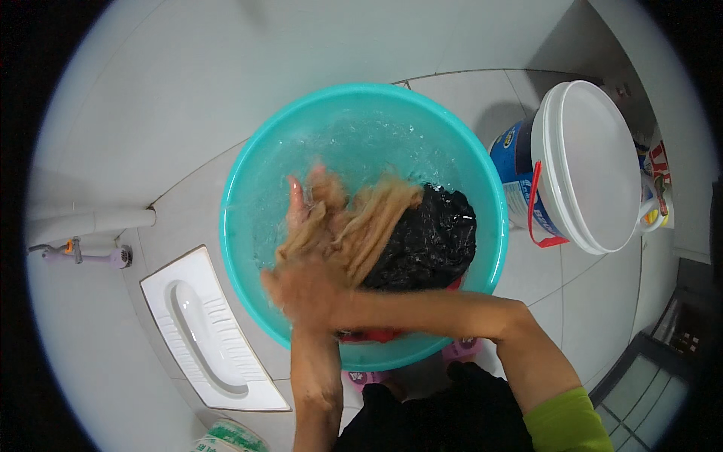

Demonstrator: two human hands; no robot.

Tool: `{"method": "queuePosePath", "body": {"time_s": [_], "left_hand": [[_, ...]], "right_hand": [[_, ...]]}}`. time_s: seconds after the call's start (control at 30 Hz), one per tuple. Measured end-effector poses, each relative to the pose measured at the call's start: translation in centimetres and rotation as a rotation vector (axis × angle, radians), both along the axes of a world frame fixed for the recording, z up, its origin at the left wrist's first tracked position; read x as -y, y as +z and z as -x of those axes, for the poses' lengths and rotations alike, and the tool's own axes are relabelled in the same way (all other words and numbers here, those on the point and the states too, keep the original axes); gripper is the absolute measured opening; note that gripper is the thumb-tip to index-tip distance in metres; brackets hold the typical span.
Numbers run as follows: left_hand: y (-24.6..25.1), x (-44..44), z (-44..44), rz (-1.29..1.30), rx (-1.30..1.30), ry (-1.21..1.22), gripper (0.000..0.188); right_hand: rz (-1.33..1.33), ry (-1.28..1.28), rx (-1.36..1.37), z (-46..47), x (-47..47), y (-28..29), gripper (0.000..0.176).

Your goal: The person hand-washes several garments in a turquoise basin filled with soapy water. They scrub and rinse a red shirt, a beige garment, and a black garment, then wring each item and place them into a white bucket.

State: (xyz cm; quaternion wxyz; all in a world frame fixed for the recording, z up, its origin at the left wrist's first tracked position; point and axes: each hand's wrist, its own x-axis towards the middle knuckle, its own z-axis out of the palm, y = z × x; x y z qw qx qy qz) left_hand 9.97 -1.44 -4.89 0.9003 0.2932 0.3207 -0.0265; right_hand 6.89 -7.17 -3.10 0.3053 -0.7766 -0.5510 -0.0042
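A large turquoise plastic basin (231, 243) holds water and wet cloth. My left hand (299, 206) is among the folds of a thin tan cloth (370, 229), which lies over its palm; some fingertips stick out of the folds. From the right, my right forearm crosses over the left one, and my right hand (310, 288) rests at or just above the left wrist, blurred, its grip unclear. Beside the tan cloth lies a bunched black cloth (432, 240). Part of a red cloth (373, 337) shows under my right forearm.
A white lidded bucket (601, 169) with a red handle stands right of the basin. On the left are a squat toilet (209, 333), a white pipe (93, 225) and a purple brush-like tool (93, 257). Pink slippers (364, 378) show below the basin; a green-and-white package (231, 436) lies at bottom left.
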Motion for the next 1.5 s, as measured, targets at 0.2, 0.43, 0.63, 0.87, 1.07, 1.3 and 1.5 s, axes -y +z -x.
{"method": "queuePosePath", "body": {"time_s": [0.2, 0.43, 0.63, 0.87, 1.07, 1.3, 1.5], "left_hand": [[-1.4, -1.4, 0.5, -0.469, -0.198, 0.121, 0.061], [0.4, -3.3, 1.4, 0.289, 0.135, 0.272, 0.055], [-2.9, -1.4, 1.6, 0.292, 0.239, 0.063, 0.04], [-1.8, -0.2, 1.0, 0.041, -0.248, 0.196, 0.028], [0.0, -3.8, 1.5, 0.022, -0.026, 0.251, 0.06], [-5.6, -2.3, 0.2, 0.103, 0.214, 0.115, 0.052], [-1.6, -3.0, 1.3, 0.119, -0.136, 0.297, 0.04]], "right_hand": [[-0.113, -0.297, -0.208, -7.7, -2.3, -4.0, 0.022], [-0.094, -0.914, -0.404, -13.4, 2.1, -0.9, 0.046], [0.369, -0.17, -0.239, -1.1, 1.3, 1.1, 0.033], [0.378, -0.485, -0.422, -12.2, -2.6, -3.1, 0.027], [0.484, -0.213, -0.565, -16.6, 3.6, -3.6, 0.033], [0.121, -0.369, -0.019, -3.9, -0.2, 1.2, 0.037], [0.323, -0.291, -0.624, -16.2, 1.0, 0.7, 0.041]]}}
